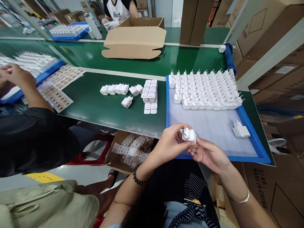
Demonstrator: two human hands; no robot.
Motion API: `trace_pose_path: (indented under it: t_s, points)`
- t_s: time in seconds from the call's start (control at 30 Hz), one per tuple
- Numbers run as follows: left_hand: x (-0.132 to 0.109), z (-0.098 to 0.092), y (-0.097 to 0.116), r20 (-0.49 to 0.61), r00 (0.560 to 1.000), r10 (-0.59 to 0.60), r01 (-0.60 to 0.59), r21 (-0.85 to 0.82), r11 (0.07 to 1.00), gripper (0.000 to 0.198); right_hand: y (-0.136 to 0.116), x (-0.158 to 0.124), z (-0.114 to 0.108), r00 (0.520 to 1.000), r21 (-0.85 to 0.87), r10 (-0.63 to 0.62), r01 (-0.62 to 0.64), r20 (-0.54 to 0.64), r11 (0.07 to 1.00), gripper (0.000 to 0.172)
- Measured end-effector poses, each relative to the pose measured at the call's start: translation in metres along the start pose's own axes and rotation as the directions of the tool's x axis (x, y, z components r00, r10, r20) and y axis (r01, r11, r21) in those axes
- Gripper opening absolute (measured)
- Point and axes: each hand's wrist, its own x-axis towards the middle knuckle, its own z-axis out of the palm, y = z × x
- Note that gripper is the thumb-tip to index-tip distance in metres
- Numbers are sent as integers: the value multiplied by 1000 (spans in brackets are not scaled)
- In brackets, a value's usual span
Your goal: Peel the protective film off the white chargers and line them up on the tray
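A white plug charger (189, 135) is held up over the near edge of the blue tray (168, 110), its pins towards me. My left hand (169, 141) grips it between thumb and fingers. Close beside it, my right hand (206, 153) has its thumb and fingertips at the charger's lower right corner; whether they hold something there is hard to see. Rows of white chargers (206, 90) stand pins up in the far part of the tray. One charger (241, 129) lies apart at the tray's right.
Left of the tray are stacked small white pieces (149, 95) and several loose chargers (114, 89). A co-worker's hand (19, 76) is at the far left near sticker sheets (59, 99). An open carton (134, 41) stands across the bench; below is a box of used sheets (133, 148).
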Motion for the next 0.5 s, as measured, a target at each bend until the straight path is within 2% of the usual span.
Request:
trace_pose_path:
  t_s: [0.07, 0.13, 0.23, 0.3, 0.4, 0.5]
  points:
    - [12, -1, -6, -13, 1000, -10, 10, 40, 999, 31, -2, -1, -5, 998, -82, -34, 30, -46, 996, 48]
    - [29, -7, -13, -38, 999, 13, -6, 166, 986, 31, -3, -1, -14, 987, -181, -99, 75, -126, 981, 51]
    - [61, -19, -24, -94, 993, 67, -17, 452, 892, 28, -1, 2, -29, 949, -326, -203, 118, -240, 938, 51]
    - [82, -26, -30, -126, 988, 92, -4, 570, 822, 30, 1, 4, -38, 932, -379, -241, 127, -270, 917, 47]
    - [105, -30, -36, -134, 986, 99, 4, 609, 793, 32, 2, 7, -43, 930, -384, -261, 149, -260, 911, 48]
    - [115, -29, -41, -129, 987, 99, 1, 612, 791, 39, -1, 6, -42, 926, -362, -279, 176, -255, 915, 48]
